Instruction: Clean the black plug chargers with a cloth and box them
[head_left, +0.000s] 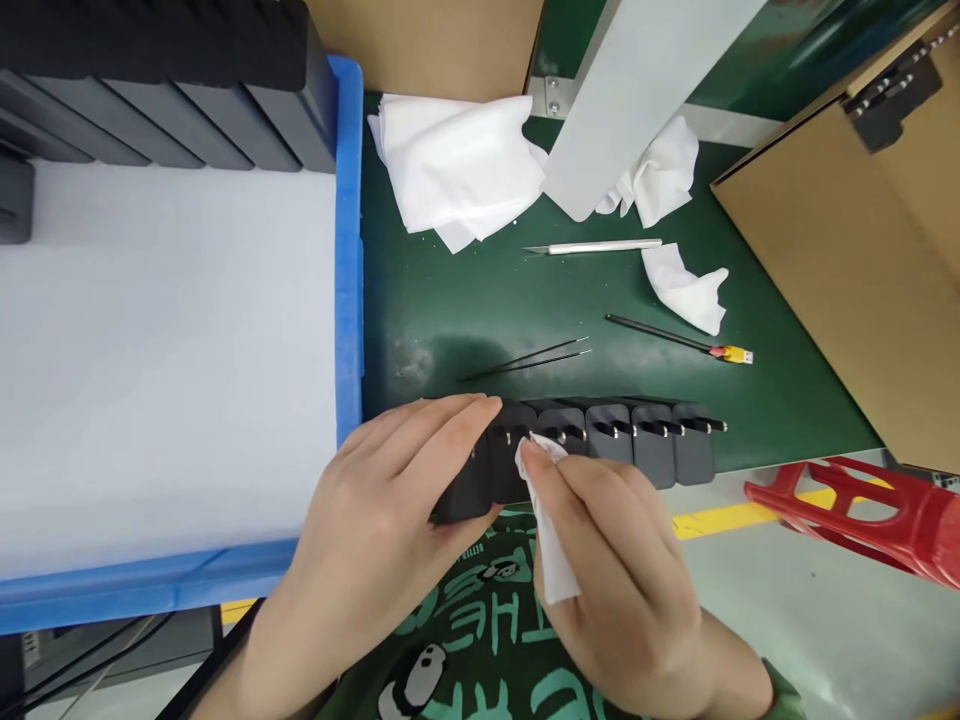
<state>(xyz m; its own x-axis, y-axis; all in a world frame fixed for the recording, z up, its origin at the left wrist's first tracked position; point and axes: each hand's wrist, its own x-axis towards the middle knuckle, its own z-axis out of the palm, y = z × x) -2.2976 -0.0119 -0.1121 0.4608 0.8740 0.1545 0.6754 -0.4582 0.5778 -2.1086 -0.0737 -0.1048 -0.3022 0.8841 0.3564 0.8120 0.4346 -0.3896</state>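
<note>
A row of several black plug adapters [651,462] stands along the near edge of the green table, metal prongs pointing away from me. My left hand [382,490] is wrapped around the left end of the row, fingers over the far side and thumb underneath. Pinched in my right hand [622,540] is a white wiping cloth [553,560]. Its tip sits against the prongs of an adapter near the left of the row. My fingers hide part of the adapters there.
Black tweezers [517,362], a craft knife [600,247] and a black cable with a yellow USB plug [739,354] lie beyond the row. White cloths [461,165] are at the back. A blue-rimmed tray [349,250] holds dark adapters [292,125] at left. A red stool [885,515] stands right.
</note>
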